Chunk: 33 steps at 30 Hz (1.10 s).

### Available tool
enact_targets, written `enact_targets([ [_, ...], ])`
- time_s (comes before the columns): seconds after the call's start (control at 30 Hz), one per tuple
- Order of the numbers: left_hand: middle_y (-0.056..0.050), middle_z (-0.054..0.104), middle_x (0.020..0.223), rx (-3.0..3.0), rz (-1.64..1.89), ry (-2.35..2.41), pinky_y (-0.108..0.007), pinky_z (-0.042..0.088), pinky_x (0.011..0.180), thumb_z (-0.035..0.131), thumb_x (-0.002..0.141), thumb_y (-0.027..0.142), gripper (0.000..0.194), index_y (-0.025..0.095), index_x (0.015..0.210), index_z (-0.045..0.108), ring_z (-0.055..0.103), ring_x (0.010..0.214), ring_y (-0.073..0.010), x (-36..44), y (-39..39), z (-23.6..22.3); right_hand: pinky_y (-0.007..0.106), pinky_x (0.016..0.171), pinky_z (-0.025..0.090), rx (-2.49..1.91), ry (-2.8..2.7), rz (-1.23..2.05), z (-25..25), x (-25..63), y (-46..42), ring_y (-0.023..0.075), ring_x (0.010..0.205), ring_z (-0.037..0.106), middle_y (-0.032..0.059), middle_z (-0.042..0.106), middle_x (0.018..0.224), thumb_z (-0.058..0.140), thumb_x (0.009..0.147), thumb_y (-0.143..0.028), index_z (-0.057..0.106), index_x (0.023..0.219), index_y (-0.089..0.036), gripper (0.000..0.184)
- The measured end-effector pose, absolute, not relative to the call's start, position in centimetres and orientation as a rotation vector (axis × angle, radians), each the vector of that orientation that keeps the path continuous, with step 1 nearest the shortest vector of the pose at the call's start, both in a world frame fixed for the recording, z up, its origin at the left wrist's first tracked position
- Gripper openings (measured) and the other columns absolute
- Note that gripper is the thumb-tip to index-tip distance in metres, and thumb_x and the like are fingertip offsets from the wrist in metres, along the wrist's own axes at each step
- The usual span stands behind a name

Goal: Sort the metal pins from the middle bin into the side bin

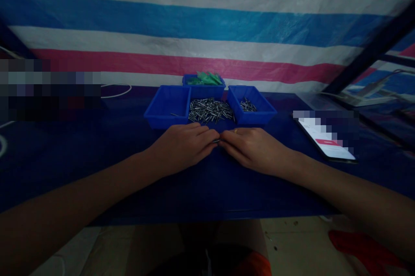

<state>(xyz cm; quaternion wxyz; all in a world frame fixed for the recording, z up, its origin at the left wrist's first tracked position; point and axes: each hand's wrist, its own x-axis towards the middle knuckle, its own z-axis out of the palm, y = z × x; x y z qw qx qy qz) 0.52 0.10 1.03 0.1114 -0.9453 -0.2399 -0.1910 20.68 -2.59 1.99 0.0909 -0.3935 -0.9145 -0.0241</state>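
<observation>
My left hand (188, 146) and my right hand (254, 146) meet fingertip to fingertip just above the dark blue table (207, 189). Each is closed in a pinch. Between the fingertips shows a sliver of a slim metal pin (216, 141); the fingers hide most of it. Right behind the hands lies a loose heap of slim metal pins (210, 110). To its left, a blue bin (167, 119) holds a thin pin near its right wall. On the right, another blue bin (257, 117) contains a small pile of pins.
Behind the heap stands a third blue bin (204, 91) with green plastic packets (209, 78). A lit phone (324, 140) lies to the right of my right hand. A white cable (118, 92) runs along the back left. Striped sheeting (207, 21) hangs behind the table.
</observation>
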Motion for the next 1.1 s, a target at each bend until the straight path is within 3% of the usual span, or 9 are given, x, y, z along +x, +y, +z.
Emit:
enact_targets([
  [0.3,0.0,0.062,0.073,-2.785,-0.445,-0.873,-0.025,0.039,0.061,0.043,0.087,0.028,0.02,0.018,0.078,0.058,0.058,0.07,-0.0139,0.66,0.0,1.61,0.025,0.056,0.03,-1.322,-2.68,-0.089,2.17,20.79,-2.41,0.0115,0.061,0.052,0.0015,0.057,0.07,0.033,0.094,-0.03,0.054,0.088,-0.016,0.025],
  [0.83,0.0,0.063,0.087,-2.794,-0.707,-0.664,-0.021,0.044,0.067,0.044,0.089,0.027,0.018,0.018,0.091,0.059,0.059,0.08,-0.0111,0.5,-0.11,1.1,0.024,0.056,0.033,-1.078,-2.763,-0.061,1.71,20.79,-2.48,0.0103,0.058,0.047,0.0011,0.054,0.069,0.032,0.095,-0.03,0.054,0.081,-0.015,0.031],
  [1.0,0.001,0.061,0.09,-3.069,-0.761,-0.662,-0.018,0.043,0.076,0.048,0.086,0.02,0.01,0.017,0.091,0.057,0.057,0.085,-0.0082,0.68,-0.09,1.08,0.024,0.058,0.034,-1.037,-2.788,-0.049,1.5,20.98,-2.39,0.0111,0.062,0.05,0.0022,0.057,0.073,0.034,0.094,-0.032,0.057,0.087,-0.014,0.03],
  [1.1,0.002,0.061,0.086,-3.111,-0.762,-0.758,-0.018,0.043,0.072,0.05,0.082,0.017,0.008,0.016,0.088,0.055,0.058,0.078,-0.008,0.81,-0.09,1.24,0.024,0.058,0.035,-1.072,-2.777,-0.01,1.72,20.88,-2.5,0.0114,0.062,0.052,0.0026,0.058,0.074,0.035,0.094,-0.034,0.058,0.087,-0.014,0.031],
])
